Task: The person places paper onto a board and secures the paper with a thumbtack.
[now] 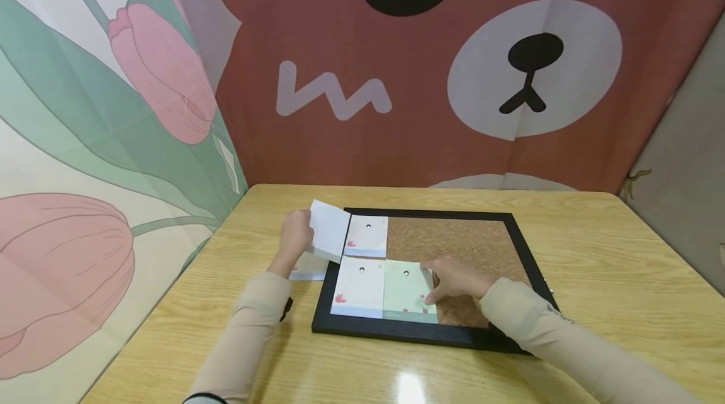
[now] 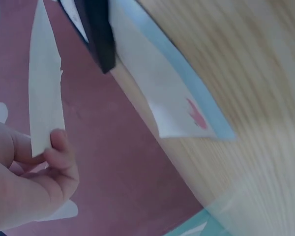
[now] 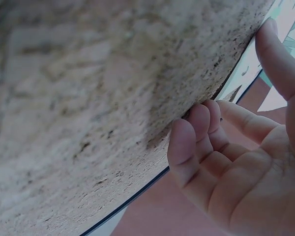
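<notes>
A black-framed cork board [image 1: 453, 234] lies on the table, with two white sheets, the upper [image 1: 367, 237] and the lower [image 1: 357, 291], and a green sheet [image 1: 396, 294] pinned by round silver pins. My left hand [image 1: 296, 232] pinches a white paper pad or sheet [image 1: 330, 228] raised over the board's left edge; the left wrist view shows that hand [image 2: 34, 177] with thumb and fingers on the paper [image 2: 45, 88]. My right hand [image 1: 455, 277] touches the green sheet's right edge, thumb and index finger spread; in the right wrist view its other fingers [image 3: 200, 125] bend near the cork.
Another white sheet with a blue edge [image 2: 172, 93] lies on the table left of the board, partly under the raised paper. Wood-grain table [image 1: 226, 328] surrounds the board. Behind stands a printed red curtain [image 1: 419, 146], with a floral one [image 1: 164, 108] at left.
</notes>
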Tool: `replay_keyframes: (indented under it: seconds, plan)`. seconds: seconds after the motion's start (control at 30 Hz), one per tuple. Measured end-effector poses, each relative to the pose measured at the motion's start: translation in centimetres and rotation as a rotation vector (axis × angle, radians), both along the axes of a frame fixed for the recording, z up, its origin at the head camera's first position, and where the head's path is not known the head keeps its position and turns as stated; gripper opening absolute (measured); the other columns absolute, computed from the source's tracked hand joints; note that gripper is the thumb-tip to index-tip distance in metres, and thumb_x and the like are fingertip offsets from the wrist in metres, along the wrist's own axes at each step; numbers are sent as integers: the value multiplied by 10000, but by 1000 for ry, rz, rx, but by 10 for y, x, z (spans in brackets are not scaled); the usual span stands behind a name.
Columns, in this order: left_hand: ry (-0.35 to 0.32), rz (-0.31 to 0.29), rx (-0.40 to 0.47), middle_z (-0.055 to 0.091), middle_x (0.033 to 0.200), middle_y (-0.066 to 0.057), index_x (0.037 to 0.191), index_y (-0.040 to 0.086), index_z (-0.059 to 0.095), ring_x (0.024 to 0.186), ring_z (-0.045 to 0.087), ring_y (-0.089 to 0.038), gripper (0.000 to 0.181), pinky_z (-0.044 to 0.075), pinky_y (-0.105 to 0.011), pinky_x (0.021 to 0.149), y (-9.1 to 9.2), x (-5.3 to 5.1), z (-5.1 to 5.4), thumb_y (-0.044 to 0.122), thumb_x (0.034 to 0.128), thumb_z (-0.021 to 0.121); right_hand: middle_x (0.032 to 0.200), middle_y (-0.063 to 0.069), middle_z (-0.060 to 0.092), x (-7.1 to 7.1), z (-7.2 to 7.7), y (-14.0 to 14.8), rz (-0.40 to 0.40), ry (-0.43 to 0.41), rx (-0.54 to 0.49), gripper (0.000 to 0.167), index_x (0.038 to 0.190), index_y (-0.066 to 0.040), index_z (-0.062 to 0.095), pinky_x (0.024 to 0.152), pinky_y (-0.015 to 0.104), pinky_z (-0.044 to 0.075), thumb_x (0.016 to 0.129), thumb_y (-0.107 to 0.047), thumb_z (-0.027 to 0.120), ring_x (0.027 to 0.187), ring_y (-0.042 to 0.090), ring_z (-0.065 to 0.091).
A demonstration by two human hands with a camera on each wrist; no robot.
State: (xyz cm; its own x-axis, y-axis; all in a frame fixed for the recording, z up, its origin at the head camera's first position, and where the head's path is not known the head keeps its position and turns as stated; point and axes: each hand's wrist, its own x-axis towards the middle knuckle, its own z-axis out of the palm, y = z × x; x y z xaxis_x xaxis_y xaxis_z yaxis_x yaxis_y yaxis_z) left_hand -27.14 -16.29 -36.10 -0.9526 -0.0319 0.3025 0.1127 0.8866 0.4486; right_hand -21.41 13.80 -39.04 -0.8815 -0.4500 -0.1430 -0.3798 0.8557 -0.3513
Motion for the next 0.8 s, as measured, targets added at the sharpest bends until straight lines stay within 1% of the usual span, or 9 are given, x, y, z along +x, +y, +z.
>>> replay_keyframes:
  seconds: [0.1, 0.2, 0.23, 0.3, 0.37, 0.4, 0.47, 0.53, 0.8]
  plan:
    - [-27, -33, 98, 485, 600, -154, 564, -25, 438, 506, 277, -159, 201, 234, -213, 435, 5, -1, 2, -203, 657, 422, 985, 71, 604, 0, 0, 0, -3, 1, -4, 654, 1187, -10, 548, 753, 400, 446, 633, -244, 804, 831, 160, 517]
    - [-49, -52, 141, 239, 515, -36, 534, 53, 286, 485, 225, -142, 311, 211, -209, 432, 10, -2, 3, -205, 668, 395, 959, 57, 604, 0, -1, 0, -6, 2, -5, 657, 1187, -10, 548, 739, 393, 448, 630, -246, 806, 805, 148, 508]
    - [-55, -56, 148, 220, 517, -20, 536, 59, 277, 488, 223, -144, 320, 209, -213, 437, 11, -2, 3, -201, 681, 393, 959, 57, 605, 0, 0, 1, -7, 1, -4, 660, 1189, -10, 547, 742, 394, 447, 630, -248, 806, 808, 149, 509]
    - [-71, -62, 158, 262, 524, -57, 557, 14, 307, 500, 246, -158, 274, 221, -225, 450, 15, -4, 3, -189, 717, 400, 986, 73, 606, 0, 0, 1, -10, 0, -1, 666, 1195, -9, 545, 762, 404, 445, 631, -253, 804, 842, 163, 522]
    - [-101, -52, 175, 448, 598, -125, 654, -70, 498, 551, 352, -175, 162, 283, -223, 476, 18, -6, 2, -168, 757, 421, 1014, 87, 604, 0, 1, 1, -14, -4, 4, 673, 1202, -8, 541, 785, 417, 440, 634, -258, 802, 876, 180, 530]
    - [-113, -51, 189, 528, 683, -163, 773, -95, 581, 592, 401, -190, 166, 312, -226, 494, 21, -6, 2, -160, 771, 429, 1030, 94, 601, 0, 2, 1, -16, -7, 7, 675, 1205, -8, 539, 796, 423, 436, 636, -261, 800, 895, 189, 531]
    - [-143, -47, 218, 601, 911, -215, 1065, -66, 610, 704, 485, -215, 336, 369, -228, 534, 25, -7, 2, -148, 786, 441, 1070, 109, 593, 0, 3, 1, -20, -12, 8, 678, 1210, -8, 536, 819, 434, 428, 640, -265, 797, 942, 211, 534]
    - [-173, -45, 254, 583, 1066, -221, 1238, -16, 509, 788, 525, -236, 468, 406, -233, 555, 29, -7, 3, -146, 793, 446, 1081, 112, 590, 0, 3, 0, -24, -18, 11, 678, 1212, -9, 535, 827, 438, 424, 642, -267, 795, 952, 214, 532]
    - [-213, -69, 262, 578, 1082, -197, 1260, 0, 493, 836, 535, -237, 473, 426, -234, 565, 46, -9, 0, -132, 807, 450, 1073, 105, 594, 0, 2, -1, -20, -24, 13, 675, 1211, -12, 537, 827, 430, 425, 644, -273, 794, 943, 204, 532]
